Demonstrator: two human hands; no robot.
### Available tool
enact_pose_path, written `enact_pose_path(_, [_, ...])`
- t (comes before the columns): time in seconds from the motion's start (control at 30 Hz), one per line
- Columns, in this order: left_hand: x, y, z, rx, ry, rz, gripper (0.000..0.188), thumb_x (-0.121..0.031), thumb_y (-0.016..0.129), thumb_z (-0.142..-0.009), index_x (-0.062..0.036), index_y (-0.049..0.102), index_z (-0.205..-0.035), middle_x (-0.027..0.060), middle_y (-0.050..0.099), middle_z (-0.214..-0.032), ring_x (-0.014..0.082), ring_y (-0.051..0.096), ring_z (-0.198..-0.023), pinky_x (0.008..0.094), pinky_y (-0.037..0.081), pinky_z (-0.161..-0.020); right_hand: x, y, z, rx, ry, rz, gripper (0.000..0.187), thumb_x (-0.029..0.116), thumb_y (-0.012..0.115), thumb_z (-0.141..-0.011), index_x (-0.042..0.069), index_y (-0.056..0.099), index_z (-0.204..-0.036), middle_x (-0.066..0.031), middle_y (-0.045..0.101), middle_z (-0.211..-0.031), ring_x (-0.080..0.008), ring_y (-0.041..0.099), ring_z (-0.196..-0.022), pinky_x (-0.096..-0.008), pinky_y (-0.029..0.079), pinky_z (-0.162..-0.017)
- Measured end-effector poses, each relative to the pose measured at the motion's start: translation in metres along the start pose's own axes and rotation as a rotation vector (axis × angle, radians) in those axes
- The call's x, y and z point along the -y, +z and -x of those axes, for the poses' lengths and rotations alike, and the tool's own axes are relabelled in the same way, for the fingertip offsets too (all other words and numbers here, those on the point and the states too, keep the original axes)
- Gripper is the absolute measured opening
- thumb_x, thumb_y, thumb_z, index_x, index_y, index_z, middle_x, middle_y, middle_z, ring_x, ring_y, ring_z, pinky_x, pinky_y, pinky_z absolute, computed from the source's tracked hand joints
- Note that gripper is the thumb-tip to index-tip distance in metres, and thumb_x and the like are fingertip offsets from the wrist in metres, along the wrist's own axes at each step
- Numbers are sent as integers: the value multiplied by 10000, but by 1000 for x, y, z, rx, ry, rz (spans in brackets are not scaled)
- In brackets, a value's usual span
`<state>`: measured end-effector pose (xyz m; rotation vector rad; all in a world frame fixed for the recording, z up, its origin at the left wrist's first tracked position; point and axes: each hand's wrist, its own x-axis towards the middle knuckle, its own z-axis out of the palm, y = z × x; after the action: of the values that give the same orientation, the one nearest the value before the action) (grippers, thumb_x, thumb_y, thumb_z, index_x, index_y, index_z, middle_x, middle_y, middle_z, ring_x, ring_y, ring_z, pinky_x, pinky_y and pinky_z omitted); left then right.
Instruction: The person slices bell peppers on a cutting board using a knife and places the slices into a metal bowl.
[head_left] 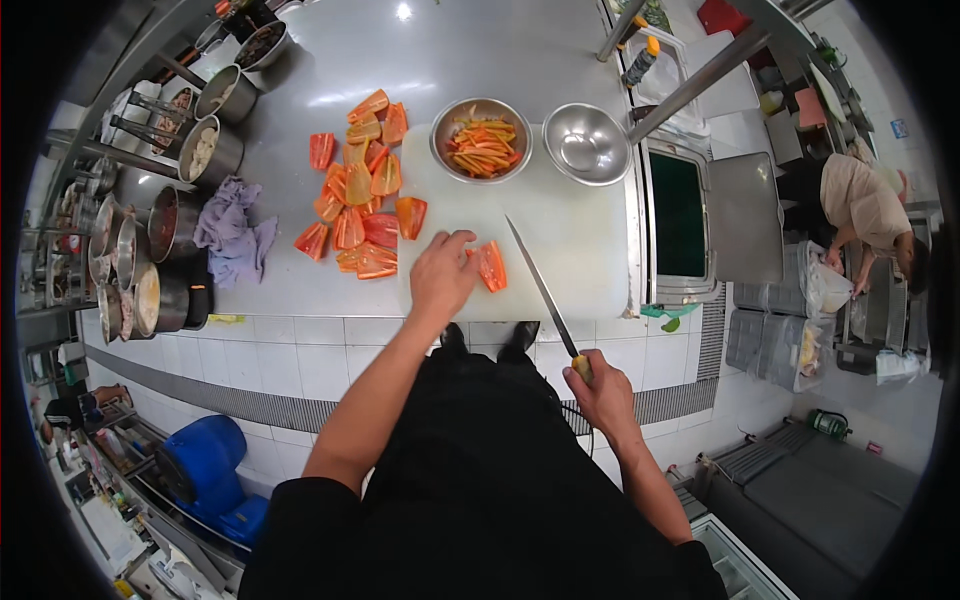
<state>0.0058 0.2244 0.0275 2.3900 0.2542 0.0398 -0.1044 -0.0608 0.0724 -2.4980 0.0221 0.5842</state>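
Note:
My right hand [601, 390] is closed round the yellowish handle of a long kitchen knife [541, 287], whose blade points up and left over the right part of a white cutting board [590, 260]. My left hand [444, 275] reaches over the board with its fingers bent and apart. Its fingertips are at the left edge of a single red-orange pepper piece [492, 266]; whether they touch it is hard to tell. Left of the board, several cut pepper pieces [357, 185] lie in a loose pile, a few at the board's edge. Pepper strips [484, 150] fill part of a metal bowl [438, 122].
An empty metal bowl [588, 145] stands beside the strips. A crumpled purple cloth [235, 232] lies left, near several metal pots [212, 150]. A bin with a dark green inside [678, 215] adjoins the table's right end. Another person [868, 205] works far right.

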Motion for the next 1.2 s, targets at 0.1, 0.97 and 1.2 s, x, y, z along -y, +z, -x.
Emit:
enact_pose_path(0.1, [14, 1, -5, 71, 318, 31, 183, -133, 703, -876, -85, 734, -1051, 106, 658, -1041, 316, 650, -932, 432, 544, -840, -5, 5, -5, 60, -52, 44, 389, 343, 659, -964, 61, 563, -1215, -245, 715, -841, -470, 693, -813, -561, 531, -736])
enact_pose_path(0.97, [5, 32, 2, 140, 289, -48, 221, -133, 715, -826, -63, 711, -1035, 142, 641, -1005, 348, 645, -990, 450, 546, -882, 29, -35, 35, 215, -75, 260, 261, 256, 614, -978, 49, 506, -1093, -205, 699, -725, -426, 711, -721, -540, 554, -675])
enact_pose_path(1.2, [3, 31, 6, 154, 318, -58, 233, -135, 719, -830, -54, 712, -1048, 133, 643, -1003, 343, 639, -987, 450, 545, -876, 11, 5, 6, 167, -127, 275, 238, 234, 607, -986, 28, 505, -1047, -213, 687, -700, -434, 699, -681, -540, 551, -642])
